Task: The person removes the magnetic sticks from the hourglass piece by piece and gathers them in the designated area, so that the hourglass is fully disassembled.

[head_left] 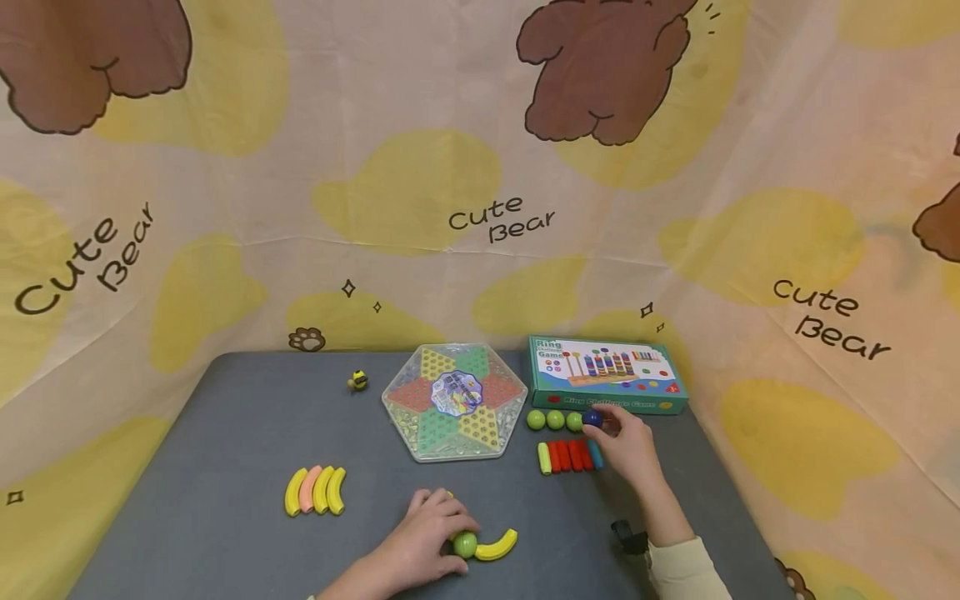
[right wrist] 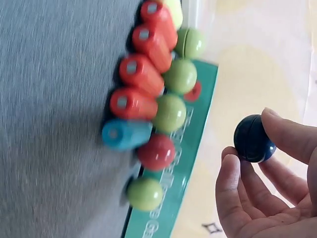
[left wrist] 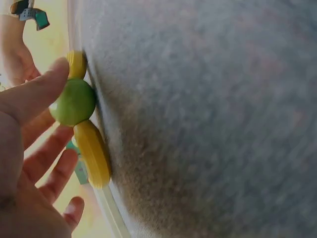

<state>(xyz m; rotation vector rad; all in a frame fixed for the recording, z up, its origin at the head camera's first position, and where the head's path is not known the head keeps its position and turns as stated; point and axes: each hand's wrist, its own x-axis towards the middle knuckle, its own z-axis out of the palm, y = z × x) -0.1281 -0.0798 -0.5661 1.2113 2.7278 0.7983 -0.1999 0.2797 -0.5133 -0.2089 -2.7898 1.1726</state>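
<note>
Right hand (right wrist: 270,183) pinches a dark blue ball (right wrist: 253,139) above the row of green balls (head_left: 555,420). Left hand (head_left: 423,542) curls round a green ball (left wrist: 74,102) against a yellow curved piece (head_left: 497,547) on the counter (head_left: 225,433). Risk: loose fingertip grips, so either ball may roll off the edge.

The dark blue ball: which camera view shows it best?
The right wrist view: the dark blue ball is large and sharp there, pinched between the right hand's thumb and fingertips, lifted off the table. The head view shows it only as a small dot at the fingertips. The left wrist view misses it.
</note>
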